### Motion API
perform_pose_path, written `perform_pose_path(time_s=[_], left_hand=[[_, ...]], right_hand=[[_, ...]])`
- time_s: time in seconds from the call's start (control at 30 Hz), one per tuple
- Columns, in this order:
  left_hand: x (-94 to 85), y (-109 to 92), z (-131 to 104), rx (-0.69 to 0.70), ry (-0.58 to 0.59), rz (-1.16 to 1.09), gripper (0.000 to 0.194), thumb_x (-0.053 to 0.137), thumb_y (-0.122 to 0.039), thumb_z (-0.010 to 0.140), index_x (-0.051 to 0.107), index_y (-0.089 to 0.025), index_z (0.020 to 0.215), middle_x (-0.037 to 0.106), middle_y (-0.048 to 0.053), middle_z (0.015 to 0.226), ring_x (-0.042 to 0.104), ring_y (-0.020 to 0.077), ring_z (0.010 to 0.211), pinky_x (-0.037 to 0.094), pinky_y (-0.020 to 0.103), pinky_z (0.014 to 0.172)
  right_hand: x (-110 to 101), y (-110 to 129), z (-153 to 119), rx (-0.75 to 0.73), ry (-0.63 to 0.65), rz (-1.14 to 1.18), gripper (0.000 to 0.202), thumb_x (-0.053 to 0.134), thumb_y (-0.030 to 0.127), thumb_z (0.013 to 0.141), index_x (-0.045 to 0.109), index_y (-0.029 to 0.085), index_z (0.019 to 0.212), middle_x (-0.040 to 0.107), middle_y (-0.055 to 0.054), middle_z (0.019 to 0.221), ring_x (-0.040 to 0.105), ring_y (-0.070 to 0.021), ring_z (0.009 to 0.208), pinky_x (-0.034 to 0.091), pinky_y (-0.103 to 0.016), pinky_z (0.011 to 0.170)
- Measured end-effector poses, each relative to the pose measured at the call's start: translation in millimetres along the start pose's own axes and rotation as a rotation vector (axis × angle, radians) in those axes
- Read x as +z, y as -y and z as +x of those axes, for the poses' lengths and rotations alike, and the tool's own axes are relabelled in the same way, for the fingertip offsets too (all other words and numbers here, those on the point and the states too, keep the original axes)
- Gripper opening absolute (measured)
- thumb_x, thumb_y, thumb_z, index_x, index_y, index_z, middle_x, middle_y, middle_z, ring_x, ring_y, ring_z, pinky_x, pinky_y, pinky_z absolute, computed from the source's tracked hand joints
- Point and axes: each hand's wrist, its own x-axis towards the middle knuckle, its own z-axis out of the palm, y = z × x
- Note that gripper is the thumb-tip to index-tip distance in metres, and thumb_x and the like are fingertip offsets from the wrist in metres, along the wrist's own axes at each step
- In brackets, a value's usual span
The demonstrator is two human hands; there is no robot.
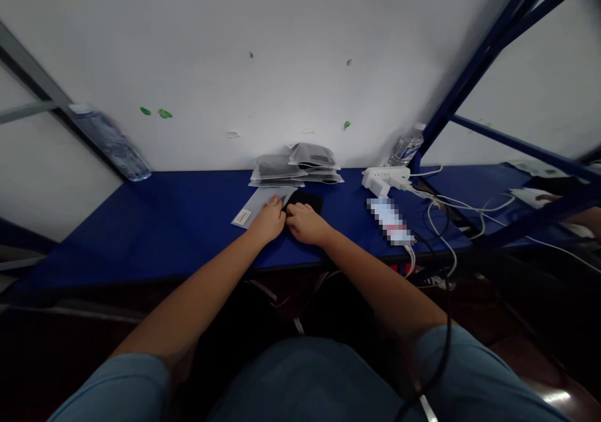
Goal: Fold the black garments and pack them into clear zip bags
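On the blue tabletop [188, 221] lies a frosted plastic bag [257, 201] with a small white label. My left hand [268, 220] rests over its right part, fingers closed on the bag's edge. Right beside it, my right hand [306, 223] has its fingers curled on a folded black item [310, 200], which looks like cloth and sits at the bag's open end. Both hands nearly touch. Whether part of the black item is inside the bag is hidden by my fingers. Behind them, several filled frosted bags [295, 165] are piled against the wall.
To the right are a white power strip [387, 174] with plugs and cables, and a phone [390, 221] with a blurred screen. Plastic bottles stand left [113, 143] and right [407, 145]. Blue frame bars [469, 90] divide off a neighbouring desk, where another person's hand [589, 218] shows.
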Motion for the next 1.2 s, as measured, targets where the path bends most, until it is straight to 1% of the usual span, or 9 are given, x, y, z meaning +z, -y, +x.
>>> perform_pose_path(time_s=[0.13, 0.27, 0.47, 0.53, 0.63, 0.73, 0.83, 1.0, 1.2], left_hand=[[-3.0, -10.1, -6.6, -0.006, 0.009, 0.106, 0.054, 0.038, -0.014, 0.094, 0.045, -0.002, 0.146, 0.034, 0.025, 0.16, 0.028, 0.0296, 0.152, 0.027, 0.047, 0.123], [-1.6, -20.2, -14.6, -0.026, 0.022, 0.206, 0.061, 0.044, -0.017, 0.093, 0.036, 0.002, 0.15, 0.03, 0.03, 0.16, 0.026, 0.0349, 0.152, 0.025, 0.05, 0.122], [-6.7, -21.2, -2.8, -0.005, 0.054, 0.24, 0.063, 0.048, -0.021, 0.09, 0.04, 0.004, 0.147, 0.033, 0.031, 0.158, 0.028, 0.0361, 0.151, 0.026, 0.048, 0.122], [-11.0, -18.1, 9.8, 0.011, 0.062, 0.249, 0.058, 0.05, -0.022, 0.089, 0.049, 0.003, 0.141, 0.044, 0.03, 0.151, 0.038, 0.036, 0.147, 0.032, 0.045, 0.119], [-14.8, -13.8, 28.1, 0.031, 0.079, 0.251, 0.044, 0.053, -0.023, 0.087, 0.064, -0.005, 0.126, 0.06, 0.024, 0.138, 0.05, 0.0326, 0.138, 0.04, 0.037, 0.113], [-11.8, -12.0, 36.7, 0.032, 0.064, 0.255, 0.038, 0.049, -0.021, 0.09, 0.067, -0.01, 0.122, 0.062, 0.02, 0.138, 0.05, 0.0293, 0.139, 0.041, 0.035, 0.112], [-4.8, -12.5, 34.9, 0.003, 0.031, 0.253, 0.043, 0.042, -0.018, 0.093, 0.061, -0.006, 0.13, 0.055, 0.023, 0.145, 0.047, 0.029, 0.141, 0.04, 0.037, 0.113], [-0.1, -16.1, 25.5, -0.031, -0.002, 0.232, 0.049, 0.04, -0.018, 0.095, 0.051, 0.002, 0.138, 0.038, 0.031, 0.155, 0.038, 0.0346, 0.147, 0.036, 0.046, 0.116], [-4.2, -19.7, 20.7, -0.077, -0.008, 0.229, 0.05, 0.04, -0.02, 0.097, 0.048, 0.003, 0.141, 0.036, 0.031, 0.156, 0.035, 0.0352, 0.148, 0.033, 0.047, 0.118]], right_hand=[[-0.4, -10.9, -1.3, 0.02, -0.08, 0.129, 0.027, 0.05, 0.017, 0.092, 0.076, 0.018, 0.1, 0.067, -0.009, 0.104, 0.057, -0.0226, 0.097, 0.042, -0.037, 0.088], [-0.3, -20.7, -4.0, 0.154, -0.211, 0.23, 0.036, 0.055, 0.017, 0.089, 0.072, 0.023, 0.12, 0.067, -0.007, 0.122, 0.058, -0.0227, 0.111, 0.041, -0.04, 0.098], [4.1, -20.6, -3.8, 0.183, -0.158, 0.245, 0.033, 0.057, 0.022, 0.09, 0.072, 0.025, 0.119, 0.066, -0.007, 0.128, 0.056, -0.0237, 0.121, 0.039, -0.044, 0.106], [3.5, -22.5, -4.5, 0.315, -0.248, 0.224, 0.031, 0.054, 0.023, 0.092, 0.072, 0.022, 0.117, 0.066, -0.009, 0.123, 0.058, -0.0244, 0.115, 0.043, -0.042, 0.103], [2.7, -28.1, -8.2, 0.696, -0.399, 0.138, 0.028, 0.054, 0.029, 0.092, 0.07, 0.017, 0.112, 0.063, -0.016, 0.113, 0.058, -0.0301, 0.107, 0.047, -0.045, 0.095], [4.3, -32.7, -11.8, 0.888, -0.347, 0.121, 0.035, 0.062, 0.039, 0.088, 0.067, 0.019, 0.116, 0.061, -0.017, 0.109, 0.058, -0.0345, 0.104, 0.049, -0.05, 0.091], [7.8, -33.2, -12.3, 0.837, -0.285, 0.168, 0.041, 0.065, 0.044, 0.088, 0.064, 0.025, 0.124, 0.058, -0.014, 0.109, 0.059, -0.0319, 0.105, 0.049, -0.048, 0.093], [13.1, -28.1, -10.7, 0.58, -0.344, 0.303, 0.05, 0.074, 0.038, 0.082, 0.064, 0.028, 0.13, 0.047, -0.012, 0.127, 0.055, -0.0284, 0.121, 0.047, -0.046, 0.104], [14.7, -27.7, -8.1, 0.284, -0.305, 0.408, 0.033, 0.069, 0.024, 0.086, 0.073, 0.025, 0.119, 0.044, -0.012, 0.14, 0.048, -0.0259, 0.133, 0.041, -0.043, 0.113]])
